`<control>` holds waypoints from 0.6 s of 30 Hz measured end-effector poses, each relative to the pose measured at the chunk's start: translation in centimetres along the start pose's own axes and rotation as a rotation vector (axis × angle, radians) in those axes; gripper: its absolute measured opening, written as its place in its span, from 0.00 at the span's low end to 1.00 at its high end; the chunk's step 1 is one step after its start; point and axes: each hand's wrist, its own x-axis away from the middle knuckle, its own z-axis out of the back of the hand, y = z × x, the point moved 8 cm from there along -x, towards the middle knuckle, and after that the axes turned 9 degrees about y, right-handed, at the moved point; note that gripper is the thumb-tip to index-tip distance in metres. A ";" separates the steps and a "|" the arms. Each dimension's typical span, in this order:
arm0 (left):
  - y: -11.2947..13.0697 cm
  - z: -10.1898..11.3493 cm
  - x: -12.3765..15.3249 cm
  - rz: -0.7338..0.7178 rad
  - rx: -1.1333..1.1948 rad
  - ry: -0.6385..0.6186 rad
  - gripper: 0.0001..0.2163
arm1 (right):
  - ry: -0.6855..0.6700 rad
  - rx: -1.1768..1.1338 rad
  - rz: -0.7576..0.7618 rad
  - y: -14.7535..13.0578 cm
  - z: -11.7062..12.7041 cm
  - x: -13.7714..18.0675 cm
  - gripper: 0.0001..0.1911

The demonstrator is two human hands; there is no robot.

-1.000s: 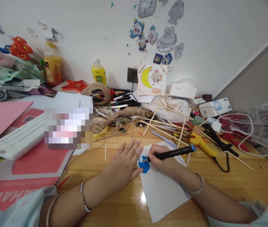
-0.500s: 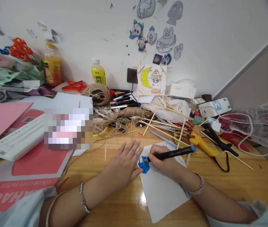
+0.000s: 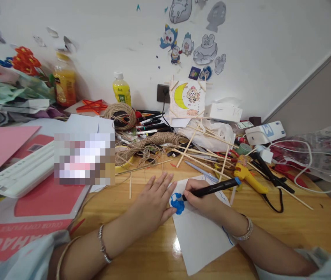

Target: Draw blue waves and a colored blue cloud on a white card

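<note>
A white sheet of paper (image 3: 197, 245) lies aslant on the wooden table, with a blue coloured shape (image 3: 178, 206) near its left edge and blue wavy lines along its right side. My right hand (image 3: 202, 200) grips a black marker (image 3: 213, 189) with a blue end, its tip down at the coloured shape. Small white patches still show inside the blue. Flat beside the drawing, my left hand (image 3: 156, 198) has its fingers stretched out, the fingertips and thumb at the paper's left edge.
Behind the paper lie wooden sticks (image 3: 203, 153), twine (image 3: 164, 139) and several markers. A yellow glue gun (image 3: 250, 177) and a white cable (image 3: 311, 155) are on the right. To the left are a red paper pack (image 3: 48, 202) and a long white device (image 3: 19, 171). Two bottles stand by the wall.
The marker has shifted very slightly within the coloured shape, its blue end a little lower. My left hand and the paper stay in place.
</note>
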 end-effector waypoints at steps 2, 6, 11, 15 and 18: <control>0.0 0.0 0.0 -0.003 -0.015 -0.018 0.28 | 0.009 0.011 -0.004 0.1 0.1 0.0 0.09; 0.1 0.0 -0.1 -0.007 -0.034 -0.022 0.28 | 0.005 0.019 -0.004 0.2 0.0 0.0 0.09; 0.1 0.0 -0.2 -0.006 -0.035 -0.027 0.28 | 0.017 0.013 0.015 0.1 0.1 -0.1 0.09; 0.1 0.0 -0.2 -0.005 -0.036 -0.033 0.28 | 0.021 0.022 0.014 0.2 0.0 -0.1 0.09; 0.1 -0.1 -0.1 -0.002 -0.035 -0.028 0.28 | 0.006 0.034 0.010 0.2 -0.1 -0.1 0.09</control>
